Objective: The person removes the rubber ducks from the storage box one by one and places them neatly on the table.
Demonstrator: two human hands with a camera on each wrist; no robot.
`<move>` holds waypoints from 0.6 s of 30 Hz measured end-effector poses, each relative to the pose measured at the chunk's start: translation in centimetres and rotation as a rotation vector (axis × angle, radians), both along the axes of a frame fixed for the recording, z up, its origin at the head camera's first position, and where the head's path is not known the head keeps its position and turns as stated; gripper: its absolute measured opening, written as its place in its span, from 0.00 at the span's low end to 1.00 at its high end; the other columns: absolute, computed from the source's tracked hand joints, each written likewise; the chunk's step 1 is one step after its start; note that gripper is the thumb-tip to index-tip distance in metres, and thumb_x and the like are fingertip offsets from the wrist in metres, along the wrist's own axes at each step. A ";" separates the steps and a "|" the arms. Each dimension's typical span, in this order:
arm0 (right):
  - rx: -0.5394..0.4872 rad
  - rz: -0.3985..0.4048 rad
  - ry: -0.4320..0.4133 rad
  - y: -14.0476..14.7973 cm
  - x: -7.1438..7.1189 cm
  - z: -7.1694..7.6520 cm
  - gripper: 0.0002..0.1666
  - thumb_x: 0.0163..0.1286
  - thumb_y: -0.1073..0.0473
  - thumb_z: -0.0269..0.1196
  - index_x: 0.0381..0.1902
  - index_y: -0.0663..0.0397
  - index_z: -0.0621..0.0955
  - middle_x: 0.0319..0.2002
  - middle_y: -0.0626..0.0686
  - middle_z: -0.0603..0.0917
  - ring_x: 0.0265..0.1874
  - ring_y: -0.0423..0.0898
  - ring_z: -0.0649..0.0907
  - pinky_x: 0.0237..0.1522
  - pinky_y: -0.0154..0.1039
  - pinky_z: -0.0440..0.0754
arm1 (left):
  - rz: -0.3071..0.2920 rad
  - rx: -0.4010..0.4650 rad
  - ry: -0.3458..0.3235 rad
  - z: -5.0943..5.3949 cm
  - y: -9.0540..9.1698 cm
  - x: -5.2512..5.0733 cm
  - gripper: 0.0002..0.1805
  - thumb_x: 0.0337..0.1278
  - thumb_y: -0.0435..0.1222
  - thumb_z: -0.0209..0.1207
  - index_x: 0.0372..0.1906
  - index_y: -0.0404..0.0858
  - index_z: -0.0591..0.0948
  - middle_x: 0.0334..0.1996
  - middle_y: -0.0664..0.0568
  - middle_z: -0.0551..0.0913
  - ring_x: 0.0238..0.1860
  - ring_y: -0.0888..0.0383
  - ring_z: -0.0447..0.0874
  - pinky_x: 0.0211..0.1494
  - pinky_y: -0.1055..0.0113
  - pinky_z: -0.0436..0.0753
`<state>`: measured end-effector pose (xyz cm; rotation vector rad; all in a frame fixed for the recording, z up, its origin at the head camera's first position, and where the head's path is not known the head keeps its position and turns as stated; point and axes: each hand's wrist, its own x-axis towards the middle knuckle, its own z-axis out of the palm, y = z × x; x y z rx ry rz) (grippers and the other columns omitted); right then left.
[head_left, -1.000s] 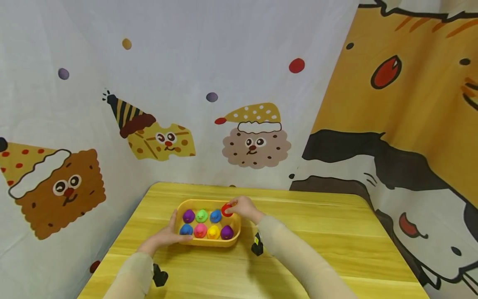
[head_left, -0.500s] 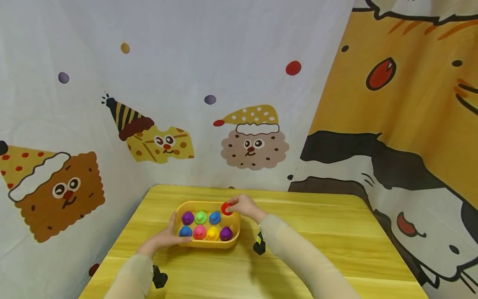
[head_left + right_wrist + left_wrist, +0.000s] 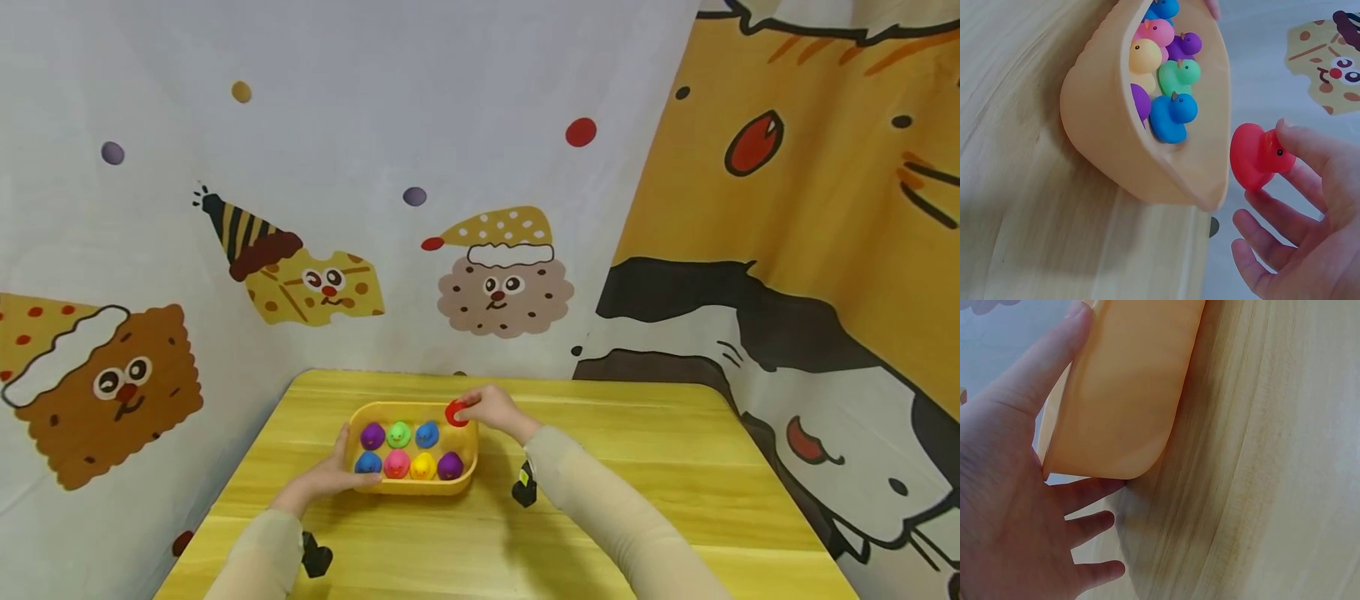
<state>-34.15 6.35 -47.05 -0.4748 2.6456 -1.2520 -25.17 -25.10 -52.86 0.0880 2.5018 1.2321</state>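
The right hand [image 3: 495,410] pinches a red duck [image 3: 1254,156] between thumb and fingers, at the back right corner of a yellow tray [image 3: 412,488]. In the right wrist view the duck is just past the tray's rim. Inside the tray are several ducks in two rows: purple [image 3: 372,436], green [image 3: 398,434] and blue [image 3: 427,434] at the back; blue [image 3: 368,463], pink [image 3: 397,464], yellow [image 3: 423,466] and purple [image 3: 450,466] in front. The left hand [image 3: 318,482] holds the tray's left end, its thumb along the front rim [image 3: 1066,406] and its other fingers spread.
The tray stands on a wood-grain table [image 3: 637,483], left of its middle. Behind and beside the table hangs a pale cloth [image 3: 337,100] printed with cartoon food and animals. A black device [image 3: 316,556] is at the left wrist, another [image 3: 525,486] at the right.
The head view has shifted slightly. The right hand has lifted a little with the red duck still pinched. The left hand has stayed on the tray.
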 end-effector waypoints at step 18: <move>0.006 -0.025 0.015 2.3 -0.2 0.3 0.19 0.59 0.55 0.71 0.47 0.57 0.86 0.44 0.53 0.86 0.42 0.48 0.83 0.44 0.41 0.81 | 0.022 -0.030 -0.020 -0.3 0.0 -0.1 0.71 0.51 0.55 0.67 0.72 0.36 0.21 0.72 0.25 0.32 0.69 0.23 0.40 0.66 0.30 0.48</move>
